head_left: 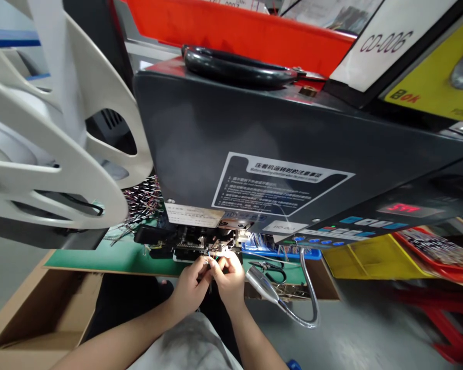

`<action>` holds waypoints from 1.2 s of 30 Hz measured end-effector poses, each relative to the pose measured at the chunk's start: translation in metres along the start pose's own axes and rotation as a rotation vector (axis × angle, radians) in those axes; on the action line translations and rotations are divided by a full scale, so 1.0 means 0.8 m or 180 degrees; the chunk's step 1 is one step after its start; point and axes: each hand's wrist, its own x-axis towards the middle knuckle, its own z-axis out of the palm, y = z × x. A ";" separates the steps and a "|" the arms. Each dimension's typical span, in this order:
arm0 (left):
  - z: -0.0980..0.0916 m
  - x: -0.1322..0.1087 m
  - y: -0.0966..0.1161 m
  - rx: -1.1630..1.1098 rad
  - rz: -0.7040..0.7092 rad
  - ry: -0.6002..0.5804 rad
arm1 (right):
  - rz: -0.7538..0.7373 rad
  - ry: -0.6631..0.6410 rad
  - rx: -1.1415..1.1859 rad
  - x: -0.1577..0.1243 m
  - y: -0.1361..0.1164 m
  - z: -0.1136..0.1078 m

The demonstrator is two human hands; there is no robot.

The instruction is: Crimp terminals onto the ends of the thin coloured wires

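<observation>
Wires point(209, 254), thin and partly hidden, sit pinched between the fingertips of the left hand point(193, 284) and the right hand point(230, 280), which nearly meet at the lit tooling point(231, 240) beneath a dark grey machine point(193, 128). Just right of them, a silver gooseneck lamp point(263, 285) points inward. Black-handled cutters point(279, 276) rest on the green tabletop point(119, 252), near a blue tray point(313, 254). One large off-white reel point(104, 203) stands left of the machine.

wires point(216, 256): too small to count, partly hid by l grip point(193, 283) + r grip point(230, 280)
white reel point(83, 174): cut off, l edge
red tray point(235, 28): cut off, top
warning label point(270, 187): fine print blurry
red stand point(445, 318): blurry
</observation>
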 end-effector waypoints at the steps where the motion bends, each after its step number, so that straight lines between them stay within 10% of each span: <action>1: 0.000 0.000 0.000 -0.0008 -0.0012 -0.0006 | 0.0000 -0.0010 0.0021 0.000 -0.002 0.000; 36: -0.002 0.006 0.004 -0.0214 -0.0239 -0.0202 | -0.0024 -0.0061 -0.0022 0.005 -0.012 -0.002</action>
